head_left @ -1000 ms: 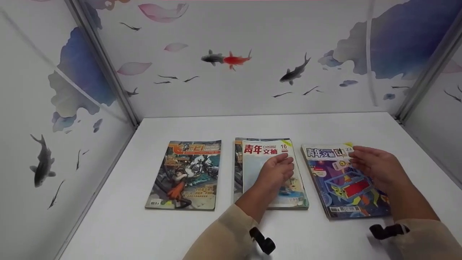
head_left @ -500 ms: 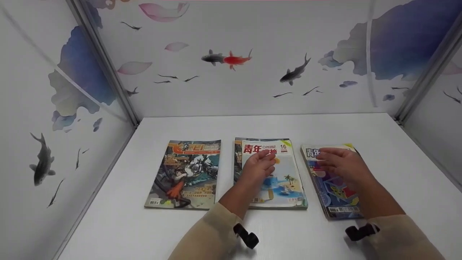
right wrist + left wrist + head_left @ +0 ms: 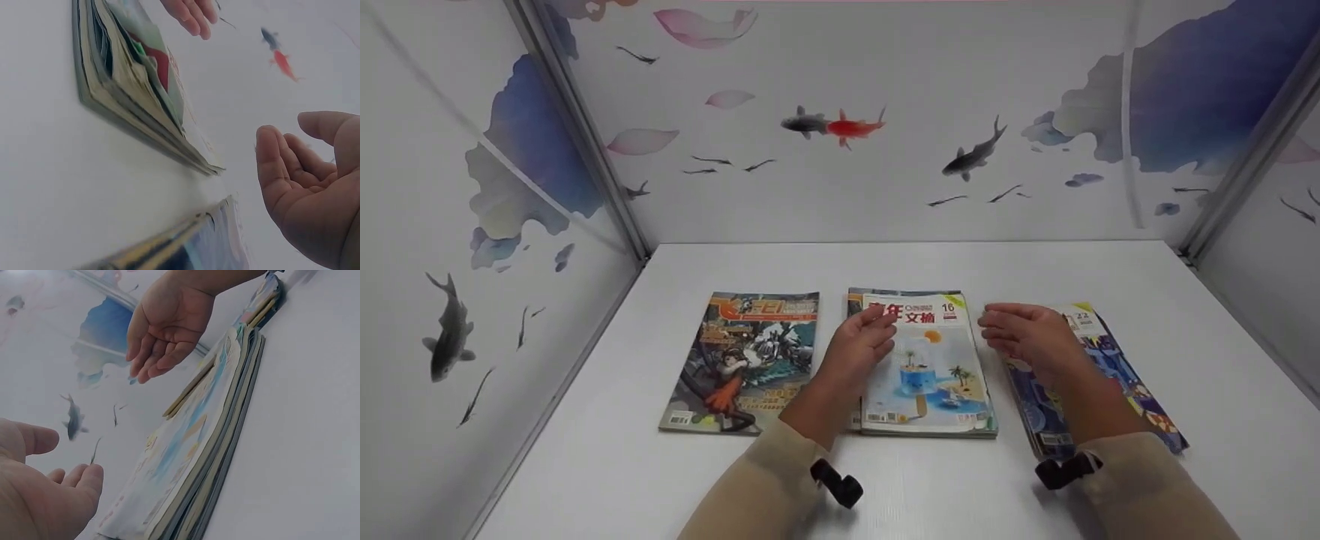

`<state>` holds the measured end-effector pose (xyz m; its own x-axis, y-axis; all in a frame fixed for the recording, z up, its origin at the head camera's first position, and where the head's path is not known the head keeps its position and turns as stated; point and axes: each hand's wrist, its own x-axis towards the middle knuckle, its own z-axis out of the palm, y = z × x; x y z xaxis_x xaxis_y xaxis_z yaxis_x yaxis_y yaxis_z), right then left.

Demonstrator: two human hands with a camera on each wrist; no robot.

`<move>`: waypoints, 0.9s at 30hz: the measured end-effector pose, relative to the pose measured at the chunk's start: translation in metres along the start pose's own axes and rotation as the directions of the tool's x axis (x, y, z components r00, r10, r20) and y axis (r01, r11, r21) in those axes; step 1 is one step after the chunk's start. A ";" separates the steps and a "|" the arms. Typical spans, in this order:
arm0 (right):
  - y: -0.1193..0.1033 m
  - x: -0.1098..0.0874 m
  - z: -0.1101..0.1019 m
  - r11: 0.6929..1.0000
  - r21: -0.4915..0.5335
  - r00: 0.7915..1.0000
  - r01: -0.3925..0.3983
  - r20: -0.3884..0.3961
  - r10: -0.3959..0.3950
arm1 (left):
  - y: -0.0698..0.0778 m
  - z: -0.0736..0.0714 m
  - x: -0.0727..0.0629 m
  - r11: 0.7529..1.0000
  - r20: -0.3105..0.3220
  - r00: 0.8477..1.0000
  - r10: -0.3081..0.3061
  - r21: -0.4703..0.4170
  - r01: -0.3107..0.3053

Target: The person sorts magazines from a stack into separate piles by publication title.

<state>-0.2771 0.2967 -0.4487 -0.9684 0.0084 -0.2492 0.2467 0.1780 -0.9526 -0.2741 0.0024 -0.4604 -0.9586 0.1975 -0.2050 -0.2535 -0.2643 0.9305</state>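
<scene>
In the head view, a stack of magazines lies mid-table, its white top cover printed with a red title. My left hand hovers over the stack's left side, fingers loosely bent and holding nothing. Between that stack and the purple-blue magazines on the right is my right hand, also holding nothing and partly hiding the purple cover. The left wrist view shows the middle stack's layered page edges beside my left hand. Raised above the magazines, my right hand has its fingers relaxed in the right wrist view.
A magazine with a dark illustrated cover lies on the left of the white table. White panels painted with fish and petals enclose the table at the back and both sides. Metal posts stand at the corners.
Both hands have moved left, the left from the middle of the central stack to its left side, the right from the purple magazine's right part to its left edge. The magazines stay where they were.
</scene>
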 end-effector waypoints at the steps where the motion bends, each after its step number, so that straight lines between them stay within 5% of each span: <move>1: -0.001 0.001 0.003 1.000 0.008 1.000 -0.002 0.001 0.002 | 0.001 -0.003 0.000 1.000 -0.005 1.000 0.007 0.011 -0.006; 11: -0.002 0.012 0.014 0.997 0.058 0.998 -0.053 -0.041 0.055 | -0.001 -0.030 0.006 0.994 -0.038 0.999 0.035 0.104 -0.031; 19: 0.012 0.020 0.003 0.994 -0.022 0.992 -0.110 -0.062 0.108 | 0.001 -0.037 0.009 0.982 -0.102 0.995 -0.020 0.187 0.039; 27: 0.018 0.019 0.004 0.989 -0.111 0.995 -0.096 -0.029 0.094 | 0.001 -0.044 0.009 0.963 -0.064 0.998 -0.025 0.267 0.041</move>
<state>-0.2912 0.2959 -0.4714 -0.9417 0.0537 -0.3321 0.3333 0.2844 -0.8989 -0.2886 -0.0381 -0.4743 -0.9583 0.1433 -0.2473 -0.2491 0.0055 0.9685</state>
